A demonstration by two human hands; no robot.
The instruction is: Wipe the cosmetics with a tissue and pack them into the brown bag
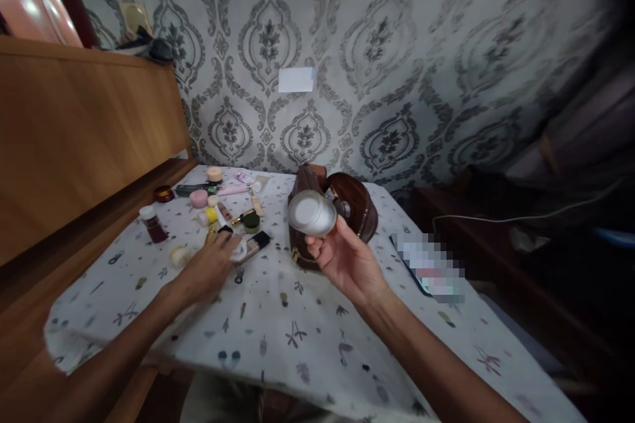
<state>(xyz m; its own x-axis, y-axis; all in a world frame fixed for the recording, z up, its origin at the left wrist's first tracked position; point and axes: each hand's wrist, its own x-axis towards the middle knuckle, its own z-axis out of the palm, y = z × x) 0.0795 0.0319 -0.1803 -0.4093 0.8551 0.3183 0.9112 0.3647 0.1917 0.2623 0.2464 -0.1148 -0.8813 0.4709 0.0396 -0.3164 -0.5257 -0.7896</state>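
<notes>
Raised over the table, my right hand point(350, 264) grips a round jar point(312, 213) between thumb and fingers, its silvery flat face tilted toward me. Behind the jar stands a brown leather handbag point(305, 244), partly covered by it. My left hand point(211, 268) is low among the cosmetics, palm down with fingers bent. A small white object point(239, 250) shows at those fingertips, too blurred and covered to name. Close to it lie a flat bottle with a black cap point(258, 243) and a small dark green jar point(252, 223).
More cosmetics crowd the table's left: a pink jar point(199, 198), a white-capped dark red bottle point(149, 221), a cream-coloured jar point(179, 256) and several tubes. A phone point(426, 268) lies on the patterned tablecloth point(297, 337) at right. A wooden panel point(89, 145) borders the left.
</notes>
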